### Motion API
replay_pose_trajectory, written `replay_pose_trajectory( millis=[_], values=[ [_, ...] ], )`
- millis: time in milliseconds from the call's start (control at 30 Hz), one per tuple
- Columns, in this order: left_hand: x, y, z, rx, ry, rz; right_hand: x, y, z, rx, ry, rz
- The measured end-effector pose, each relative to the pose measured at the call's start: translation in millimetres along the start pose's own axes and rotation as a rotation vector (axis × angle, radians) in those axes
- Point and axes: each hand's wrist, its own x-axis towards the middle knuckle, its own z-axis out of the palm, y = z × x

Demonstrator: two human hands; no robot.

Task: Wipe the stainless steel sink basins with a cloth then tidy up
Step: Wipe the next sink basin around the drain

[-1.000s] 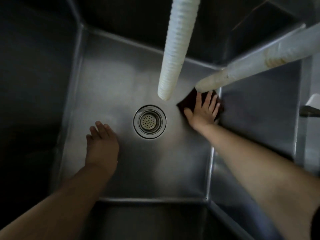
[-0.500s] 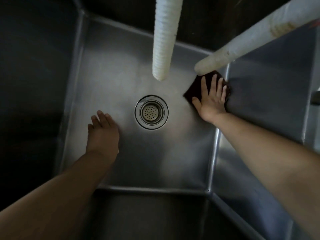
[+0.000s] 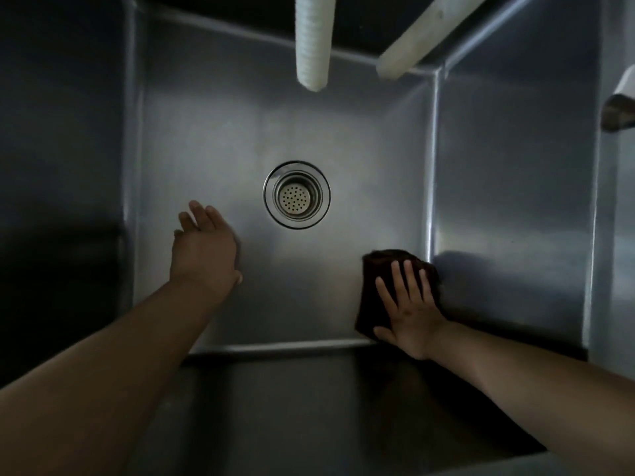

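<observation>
In the head view, at the bottom of a deep stainless steel sink basin (image 3: 213, 139), a dark cloth (image 3: 381, 269) is lying flat on the floor of the basin, in the near right corner, its right edge touching the right wall and its near edge close to the front wall. The right hand (image 3: 409, 314) is pressing down on the cloth with the palm flat and the fingers (image 3: 398, 280) straight and spread apart — nothing is being pinched or gripped. The left hand (image 3: 202, 245) is reaching in over the left half of the floor, back of the hand toward the camera, fingers straight and loosely together, holding nothing; whether it is touching the steel cannot be told. The round drain strainer (image 3: 297, 195) is sitting in the middle of the floor, between the two hands and well apart from the cloth. A white ribbed hose (image 3: 312, 42) is hanging down over the far part of the basin, and a smooth white pipe (image 3: 422, 36) is slanting in from the upper right — both ends are stopping short of the floor. At the right edge, a metal fitting (image 3: 618, 111) is showing only in part.
</observation>
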Motion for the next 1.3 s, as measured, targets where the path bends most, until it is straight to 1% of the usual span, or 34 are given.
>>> replay_pose_trajectory(
  millis=[33, 100, 167, 200, 267, 333, 400, 467, 533, 600, 767, 900, 1000, 1167, 1300],
  values=[
    [0.6, -1.1, 1.9, -0.009, 0.007, 0.005, -4.7, -3.5, -1.7, -0.023, 0.007, -0.005],
    [1.9, -4.7, 4.9, -0.026, 0.018, 0.019, -5.9, -7.3, -5.9, -0.066, 0.148, -0.030],
    [1.1, -8.0, 7.6, -0.059, 0.012, 0.031, 2.2, -13.1, -13.7, -0.179, 0.115, -0.156],
    [0.8, -8.8, 8.1, -0.070, 0.017, 0.034, 7.6, -19.4, -17.5, -0.189, 0.120, -0.209],
    [0.1, -8.8, 8.2, -0.083, 0.026, 0.036, 19.9, -39.1, -28.9, -0.173, 0.154, -0.240],
    [-0.3, -8.8, 8.4, -0.094, 0.024, 0.035, 34.1, -59.3, -40.6, -0.095, 0.255, -0.232],
    [-0.6, -9.2, 9.0, -0.093, 0.030, 0.039, 51.5, -73.9, -54.0, -0.027, 0.389, -0.193],
    [-0.6, -9.8, 9.9, -0.090, 0.042, 0.041, 72.3, -81.2, -69.9, 0.066, 0.481, -0.092],
    [-0.2, -8.8, 10.3, -0.090, 0.044, 0.040, 93.3, -85.5, -88.2, 0.178, 0.515, 0.046],
    [0.5, -7.4, 9.8, -0.083, 0.039, 0.035, 111.2, -89.6, -103.2, 0.244, 0.537, 0.126],
    [0.8, -6.2, 10.0, -0.084, 0.037, 0.024, 127.5, -100.5, -118.1, 0.212, 0.620, 0.155],
    [3.7, -4.9, 9.5, -0.093, 0.033, 0.019, 125.8, -100.0, -114.8, 0.147, 0.643, 0.156],
    [6.0, -4.9, 9.9, -0.089, 0.033, 0.016, 130.8, -100.0, -118.3, 0.146, 0.636, 0.103],
    [7.6, -4.8, 11.7, -0.084, 0.029, 0.008, 141.7, -102.1, -124.8, 0.219, 0.599, 0.030],
    [7.4, -3.4, 10.3, -0.082, 0.020, 0.006, 141.8, -92.0, -127.8, 0.213, 0.559, -0.070]
  ],
)
